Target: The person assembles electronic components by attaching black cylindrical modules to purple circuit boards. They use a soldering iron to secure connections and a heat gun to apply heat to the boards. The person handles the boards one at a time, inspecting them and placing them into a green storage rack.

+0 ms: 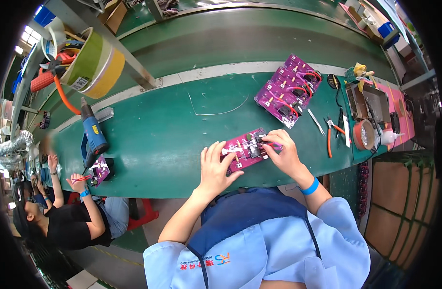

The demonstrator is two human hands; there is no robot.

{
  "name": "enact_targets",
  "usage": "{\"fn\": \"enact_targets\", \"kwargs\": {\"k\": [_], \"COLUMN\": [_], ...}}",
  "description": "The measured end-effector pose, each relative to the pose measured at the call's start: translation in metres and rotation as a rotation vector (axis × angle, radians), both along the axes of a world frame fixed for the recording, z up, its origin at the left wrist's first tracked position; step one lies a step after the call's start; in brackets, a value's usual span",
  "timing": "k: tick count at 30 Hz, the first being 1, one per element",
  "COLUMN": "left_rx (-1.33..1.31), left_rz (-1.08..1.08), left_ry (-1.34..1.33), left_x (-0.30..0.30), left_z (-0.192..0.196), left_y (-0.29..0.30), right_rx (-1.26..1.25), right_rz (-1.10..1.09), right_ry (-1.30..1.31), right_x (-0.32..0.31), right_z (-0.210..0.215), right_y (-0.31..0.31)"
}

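One smooth blue wristband (310,187) circles the person's right wrist. Beyond it, on the flat green counter (153,144), lies one oblong purple circuit board (241,150), studded with blocky black parts and small pale ones. Left hand (212,166): fingers spread at the board's left end; whether they grip cannot be told. Right hand (284,153): thumb and forefinger pinching the right end, beside the black parts. Farther right: one pair of pliers (329,137) with two curved orange handles, and one slim pale tool (316,122). Farther still: one broad purple panel (283,89) bearing looped red wires.

Open tabletop (158,139) beside left hand (213,167), purple boards (284,89) ahead-right
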State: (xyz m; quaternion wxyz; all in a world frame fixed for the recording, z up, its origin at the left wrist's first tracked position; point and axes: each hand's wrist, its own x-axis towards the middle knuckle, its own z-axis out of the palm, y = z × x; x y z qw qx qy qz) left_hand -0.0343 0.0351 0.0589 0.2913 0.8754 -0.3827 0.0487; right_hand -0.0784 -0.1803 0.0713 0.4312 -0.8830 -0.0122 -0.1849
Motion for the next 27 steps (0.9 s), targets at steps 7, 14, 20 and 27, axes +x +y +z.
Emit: {"fn": "enact_targets", "kwargs": {"k": [7, 14, 20, 27], "left_rx": [0.067, 0.054, -0.182, -0.530], "left_rz": [-0.048, -0.115, -0.058, 0.372], "left_ry": [-0.052, -0.069, 0.155, 0.624], "left_x": [-0.007, -0.004, -0.003, 0.025], "left_z": [-0.023, -0.026, -0.020, -0.029], "left_y": [-0.008, -0.009, -0.004, 0.043], "right_rx": [0.054, 0.078, 0.074, 0.083], "right_rz": [0.011, 0.015, 0.027, 0.042], "right_ry": [-0.008, -0.041, -0.058, -0.055], "right_x": [-0.011, -0.013, -0.011, -0.010], "right_z": [-0.012, -0.015, -0.016, -0.016], "right_y": [-0.005, -0.005, -0.003, -0.003]}}
